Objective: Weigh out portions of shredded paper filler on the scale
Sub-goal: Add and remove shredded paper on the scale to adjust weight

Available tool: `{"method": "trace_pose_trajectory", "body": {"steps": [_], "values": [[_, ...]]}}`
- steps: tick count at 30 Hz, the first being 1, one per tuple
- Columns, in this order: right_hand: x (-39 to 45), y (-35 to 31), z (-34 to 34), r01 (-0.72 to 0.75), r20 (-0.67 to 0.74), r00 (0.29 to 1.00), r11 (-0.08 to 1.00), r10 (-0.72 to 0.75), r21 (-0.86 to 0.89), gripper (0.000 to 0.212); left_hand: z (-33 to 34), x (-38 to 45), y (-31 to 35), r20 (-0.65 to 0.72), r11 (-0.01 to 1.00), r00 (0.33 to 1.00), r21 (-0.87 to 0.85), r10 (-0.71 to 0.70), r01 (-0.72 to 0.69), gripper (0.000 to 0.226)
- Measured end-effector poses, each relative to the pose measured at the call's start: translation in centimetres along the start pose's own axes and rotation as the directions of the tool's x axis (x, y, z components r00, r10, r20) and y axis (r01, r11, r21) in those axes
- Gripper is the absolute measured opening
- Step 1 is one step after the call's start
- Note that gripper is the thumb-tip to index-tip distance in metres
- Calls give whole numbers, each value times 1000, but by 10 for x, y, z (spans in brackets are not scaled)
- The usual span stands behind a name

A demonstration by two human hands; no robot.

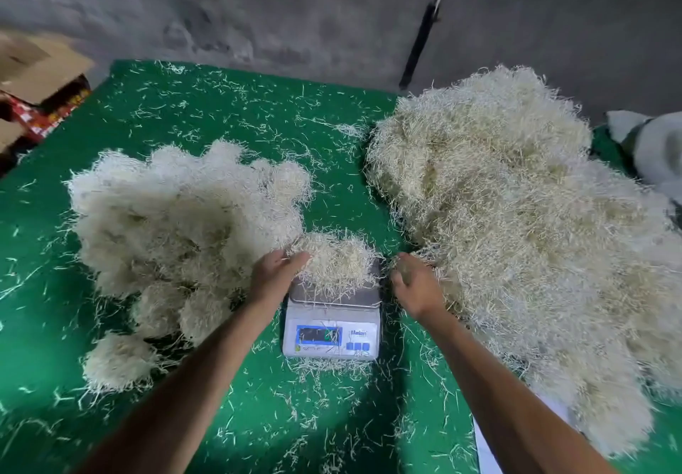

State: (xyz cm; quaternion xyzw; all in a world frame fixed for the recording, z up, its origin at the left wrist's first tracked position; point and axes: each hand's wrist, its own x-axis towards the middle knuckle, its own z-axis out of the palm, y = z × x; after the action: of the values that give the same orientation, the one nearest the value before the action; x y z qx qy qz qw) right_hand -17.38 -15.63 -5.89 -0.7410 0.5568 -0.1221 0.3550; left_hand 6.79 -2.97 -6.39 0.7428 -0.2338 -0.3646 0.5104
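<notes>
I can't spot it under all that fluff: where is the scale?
The scale sits low in the middle of the head view, between the left hand and right hand.

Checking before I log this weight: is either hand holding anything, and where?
The left hand cups the left side of the clump on the scale. The right hand pinches a small tuft at the big pile's edge.
</notes>
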Motion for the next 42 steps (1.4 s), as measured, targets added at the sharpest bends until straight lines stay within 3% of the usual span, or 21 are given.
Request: {"method": "trace_pose_trajectory", "body": {"steps": [2,5,8,12,18,22,25,33,38,42], "values": [[4,36,4,-61,170,981,981,93,-182,55,-1,-6,-14,-9,998,998,20,55,-54,40],[-5,66,19,-226,317,912,964,260,-141,67,-3,-15,-39,-47,997,998,-71,38,-41,18],[-17,77,30,-138,261,942,952,211,-273,70,-1,-23,-68,-90,989,991,-113,-101,91,29],[-37,95,43,14,232,964,845,130,-534,71,7,-42,-100,-112,952,950,-134,-291,276,46],[-63,118,67,36,127,992,897,23,-441,64,13,-77,-126,-194,969,951,-105,-240,223,37],[-75,122,77,58,64,997,884,-32,-463,62,19,-98,-135,-202,993,973,2,-113,116,28],[-88,122,86,52,23,999,891,-47,-450,59,24,-111,-137,-206,997,978,60,-42,55,39],[-123,120,94,126,91,992,855,-92,-503,60,26,-148,-144,-195,993,978,82,-68,85,52],[-149,107,98,203,51,977,822,-208,-531,45,27,-157,-151,-129,998,991,64,-19,27,56],[-175,96,114,381,155,923,781,-352,-496,33,41,-165,-153,-50,955,996,291,71,-54,64]]}}
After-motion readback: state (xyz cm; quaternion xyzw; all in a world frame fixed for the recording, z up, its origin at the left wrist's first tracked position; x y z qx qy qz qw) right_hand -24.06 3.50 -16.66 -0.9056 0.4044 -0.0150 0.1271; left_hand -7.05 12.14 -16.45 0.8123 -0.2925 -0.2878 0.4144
